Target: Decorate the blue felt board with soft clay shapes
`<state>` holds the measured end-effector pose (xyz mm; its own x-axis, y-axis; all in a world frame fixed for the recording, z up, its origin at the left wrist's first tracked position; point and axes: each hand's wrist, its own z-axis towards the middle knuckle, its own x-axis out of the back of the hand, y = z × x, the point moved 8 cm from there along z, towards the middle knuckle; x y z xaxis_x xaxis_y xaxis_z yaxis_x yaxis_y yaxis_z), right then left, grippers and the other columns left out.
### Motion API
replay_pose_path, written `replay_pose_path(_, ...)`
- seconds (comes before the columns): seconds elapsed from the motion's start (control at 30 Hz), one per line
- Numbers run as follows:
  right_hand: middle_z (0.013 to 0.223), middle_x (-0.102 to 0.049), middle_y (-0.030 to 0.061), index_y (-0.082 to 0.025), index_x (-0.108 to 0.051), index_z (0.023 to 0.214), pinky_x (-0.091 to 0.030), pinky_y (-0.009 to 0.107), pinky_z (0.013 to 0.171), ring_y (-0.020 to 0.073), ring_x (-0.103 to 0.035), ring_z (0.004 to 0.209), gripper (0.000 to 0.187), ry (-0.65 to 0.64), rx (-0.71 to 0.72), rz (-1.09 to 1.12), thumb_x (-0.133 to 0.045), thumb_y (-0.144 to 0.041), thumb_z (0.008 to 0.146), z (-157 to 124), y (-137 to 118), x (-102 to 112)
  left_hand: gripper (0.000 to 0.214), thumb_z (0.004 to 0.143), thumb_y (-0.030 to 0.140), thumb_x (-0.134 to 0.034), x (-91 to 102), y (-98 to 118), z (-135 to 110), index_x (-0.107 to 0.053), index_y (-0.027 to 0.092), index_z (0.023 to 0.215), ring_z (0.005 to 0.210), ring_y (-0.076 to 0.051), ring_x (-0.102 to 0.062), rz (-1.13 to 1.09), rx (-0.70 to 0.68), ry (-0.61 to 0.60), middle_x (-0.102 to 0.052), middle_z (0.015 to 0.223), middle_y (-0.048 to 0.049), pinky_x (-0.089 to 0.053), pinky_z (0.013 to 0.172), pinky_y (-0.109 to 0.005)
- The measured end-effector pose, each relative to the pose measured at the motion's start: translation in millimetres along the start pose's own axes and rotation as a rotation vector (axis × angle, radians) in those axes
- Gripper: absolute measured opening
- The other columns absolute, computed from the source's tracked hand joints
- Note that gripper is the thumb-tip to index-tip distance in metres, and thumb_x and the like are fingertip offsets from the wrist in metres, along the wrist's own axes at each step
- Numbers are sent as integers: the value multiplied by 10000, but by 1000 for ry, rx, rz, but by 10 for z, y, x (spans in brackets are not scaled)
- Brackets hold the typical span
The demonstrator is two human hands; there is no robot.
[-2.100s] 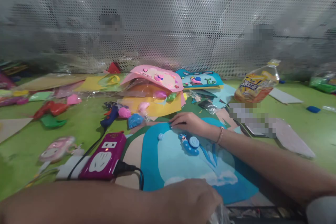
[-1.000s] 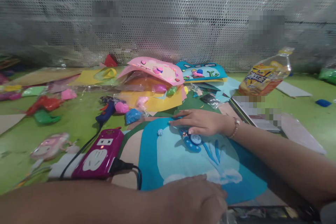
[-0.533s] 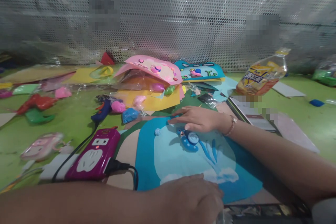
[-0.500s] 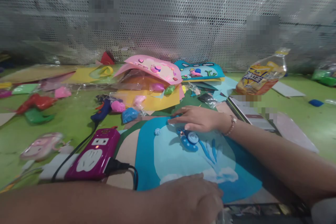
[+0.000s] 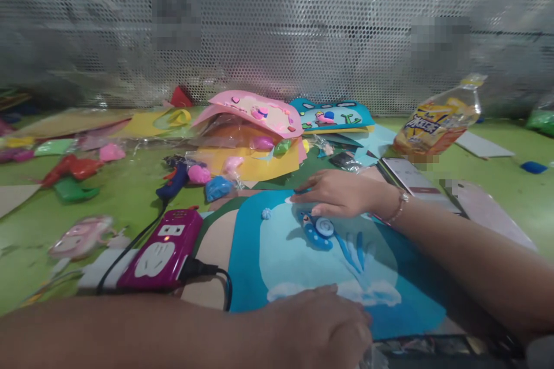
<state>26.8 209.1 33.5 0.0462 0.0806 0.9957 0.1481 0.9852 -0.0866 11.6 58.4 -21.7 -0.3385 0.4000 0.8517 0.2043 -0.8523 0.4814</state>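
Note:
A blue card with a light blue middle lies in front of me. On it sits a blue clay snail with a white spiral shell, beside blue clay stems, white clay along the bottom and a small blue clay blob at upper left. My right hand rests at the card's upper edge, fingers stretched out, just above the snail. At the card's near edge, my left hand is closed with its fingertips curled out of sight. Crinkled clear plastic shows beside it; whether I grip it is hidden.
A purple power strip with cords and a glue gun lie left. Behind are pink and blue decorated cards and bagged clay. A phone and an oil bottle are at right.
The view has turned slightly, so everything sits a little farther right. Both hands keep nearly the same pose and place relative to the card.

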Motion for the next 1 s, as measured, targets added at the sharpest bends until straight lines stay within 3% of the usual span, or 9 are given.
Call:
replay_pose_path(0.1,1162,-637,175,-101,-579,1242,-463,378,890,248,-587,1076,545,5,-18,132,-236,-433,980,-33,98,-40,219,976,296,-401,23,-22,16,-473,126,1093,1217,-204,-498,-8,-1,-21,-585,1233,-123,-262,1119,-411)
replay_pose_path(0.27,1195,-646,90,-169,-598,1210,-495,294,888,160,-619,1058,343,239,-231,368,-400,-296,961,-71,412,-98,299,957,338,-425,82,9,32,-453,103,1140,1193,-227,-522,-75,-103,-136,-562,1256,-158,-305,1096,-406)
replay_pose_path(0.33,1239,-620,84,-181,-556,1260,-474,308,939,157,-586,1119,348,273,-184,414,-414,-272,956,-46,356,-121,303,956,322,-428,94,-11,39,-437,99,1161,1223,-227,-495,-82,-101,-135,-546,1279,-164,-280,1109,-405)
replay_pose_path(0.43,1333,-539,119,-144,-520,1297,-400,368,1033,182,-479,1250,386,220,-47,449,-348,-271,976,6,159,-140,273,966,334,-408,46,-45,46,-462,120,1126,1245,-227,-475,-79,-82,-147,-555,1276,-150,-268,1114,-408)
replay_pose_path(0.53,1369,-497,140,-112,-493,1323,-350,416,1069,207,-393,1319,443,144,-23,424,-277,-312,992,20,85,-158,268,972,298,-373,24,-42,34,-454,113,1148,1270,-242,-447,-61,-99,-133,-537,1300,-152,-261,1115,-421)
replay_pose_path(0.73,1412,-463,59,-183,-441,1375,-272,431,1111,213,-292,1375,494,73,-52,370,-200,-393,997,-10,196,-222,316,974,313,-374,103,-11,-13,-417,100,1204,1259,-238,-459,-44,-146,-73,-531,1301,-163,-283,1107,-397)
replay_pose_path(1.0,1462,-392,11,-227,-382,1410,-235,455,1124,215,-254,1389,468,59,-54,334,-239,-383,992,-26,246,-287,299,946,323,-449,104,41,21,-467,98,1142,1218,-251,-498,1,-135,-80,-557,1269,-163,-318,1090,-400)
